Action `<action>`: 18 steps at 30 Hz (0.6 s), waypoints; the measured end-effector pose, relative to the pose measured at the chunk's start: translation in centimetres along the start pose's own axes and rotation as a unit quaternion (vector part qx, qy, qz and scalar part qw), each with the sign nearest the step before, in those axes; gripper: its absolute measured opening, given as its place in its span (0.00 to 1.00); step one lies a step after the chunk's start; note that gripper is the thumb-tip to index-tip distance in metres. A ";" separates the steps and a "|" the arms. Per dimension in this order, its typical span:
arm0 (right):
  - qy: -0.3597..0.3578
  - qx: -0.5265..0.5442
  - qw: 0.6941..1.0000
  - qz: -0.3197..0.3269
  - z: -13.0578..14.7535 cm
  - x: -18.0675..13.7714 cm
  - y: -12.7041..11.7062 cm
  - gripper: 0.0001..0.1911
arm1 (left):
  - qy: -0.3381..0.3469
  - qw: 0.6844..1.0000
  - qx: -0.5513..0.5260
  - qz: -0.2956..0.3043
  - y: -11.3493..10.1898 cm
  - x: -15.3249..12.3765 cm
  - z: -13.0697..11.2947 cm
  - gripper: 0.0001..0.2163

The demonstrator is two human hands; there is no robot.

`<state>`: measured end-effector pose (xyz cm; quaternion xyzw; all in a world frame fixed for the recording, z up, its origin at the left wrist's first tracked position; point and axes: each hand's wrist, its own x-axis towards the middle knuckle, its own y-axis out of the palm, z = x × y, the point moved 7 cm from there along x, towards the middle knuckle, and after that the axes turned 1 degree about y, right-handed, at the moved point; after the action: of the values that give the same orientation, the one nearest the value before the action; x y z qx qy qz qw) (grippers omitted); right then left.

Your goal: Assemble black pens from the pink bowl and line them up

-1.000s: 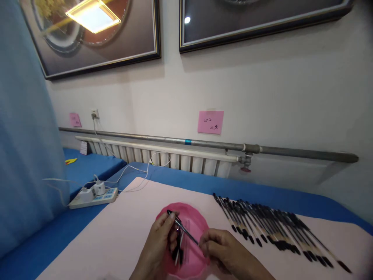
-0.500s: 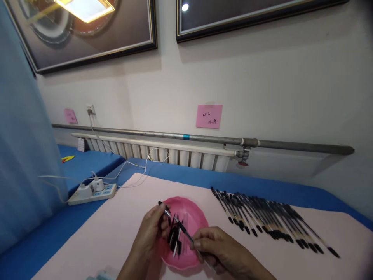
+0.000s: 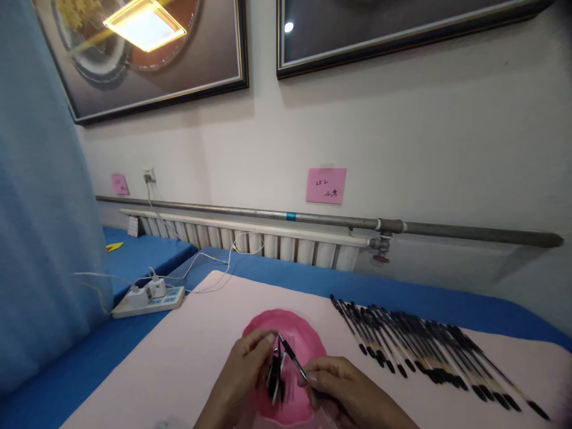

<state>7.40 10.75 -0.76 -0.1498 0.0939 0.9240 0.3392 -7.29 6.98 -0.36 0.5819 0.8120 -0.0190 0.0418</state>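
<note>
A pink plastic dish (image 3: 313, 339) sits on the pale pink mat, with a few small black pen parts (image 3: 273, 384) lying in it. Both hands hover over the dish. My right hand (image 3: 339, 390) pinches the lower end of a thin black pen (image 3: 291, 356) that slants up to the left. My left hand (image 3: 243, 372) has its fingertips closed on the pen's upper tip. To the right, several black pens (image 3: 420, 351) lie side by side in a long row on the mat.
The pink mat (image 3: 187, 351) lies on a blue tabletop (image 3: 67, 381). A white power strip (image 3: 149, 301) with plugged chargers and cables is at the left. A radiator (image 3: 250, 241) and pipe run along the wall behind; a blue curtain hangs at the far left.
The pen has slid rightward and down through my hands, so less of it sticks out past my left fingers. The camera view shifted slightly.
</note>
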 end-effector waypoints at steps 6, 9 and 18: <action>0.009 0.021 0.999 0.037 -0.1 -0.2 1.2 0.10 | -0.049 0.957 -0.271 0.093 3.1 -0.7 0.2 0.13; 0.000 0.050 0.998 0.023 -0.4 0.1 1.2 0.09 | -0.046 0.955 -0.282 0.079 2.9 -0.4 0.4 0.12; -0.039 0.125 0.989 0.074 -0.6 0.7 2.5 0.19 | -0.038 0.950 -0.305 0.055 2.3 -0.3 -0.1 0.11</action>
<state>5.40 9.06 -1.39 -0.0626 0.2063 0.9328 0.2890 -4.99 7.44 -0.17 0.5837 0.7439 0.2091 0.2493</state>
